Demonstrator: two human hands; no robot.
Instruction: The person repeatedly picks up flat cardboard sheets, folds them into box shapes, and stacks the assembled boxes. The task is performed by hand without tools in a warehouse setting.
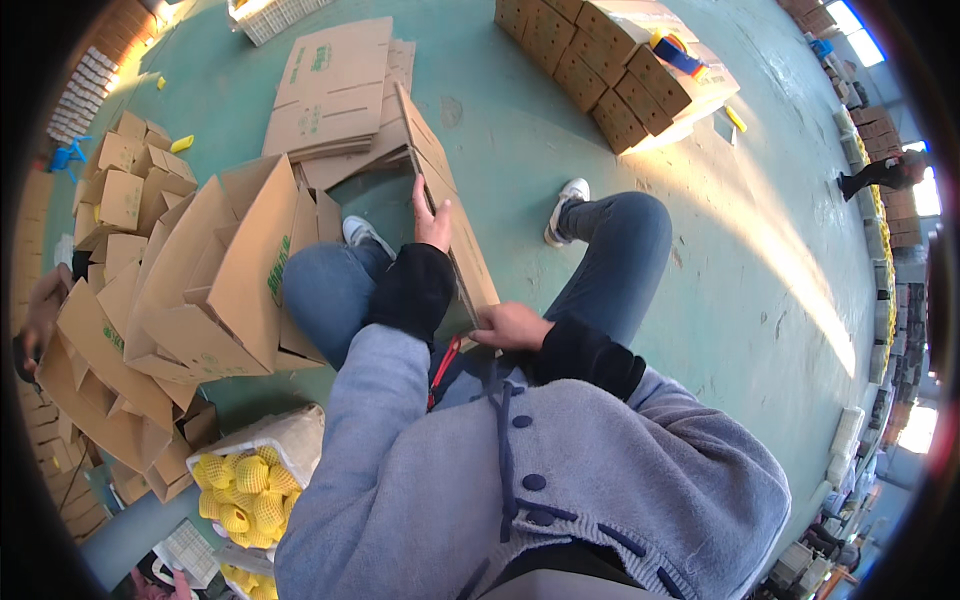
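Observation:
A flattened brown cardboard box (pixel 462 235) stands on edge between my knees, running away from me. My left hand (pixel 433 224) grips its upper edge about midway along, forefinger stretched along the panel. At the box's near end, my right hand (pixel 513 328) is closed on the corner, with the fingertips partly hidden by the board. A red strip (pixel 444 370), perhaps a strap or cord, lies by my lap below the right hand. To the left of my knee stand opened cartons (pixel 215 265), tilted against one another.
Flat cartons (pixel 330 85) lie stacked ahead. Closed boxes (pixel 590 65) form a block at the far right, with a tape dispenser (pixel 680 55) on top. Yellow net-wrapped fruit (pixel 250 490) fills a container at lower left. Another person (pixel 895 172) is at the far right.

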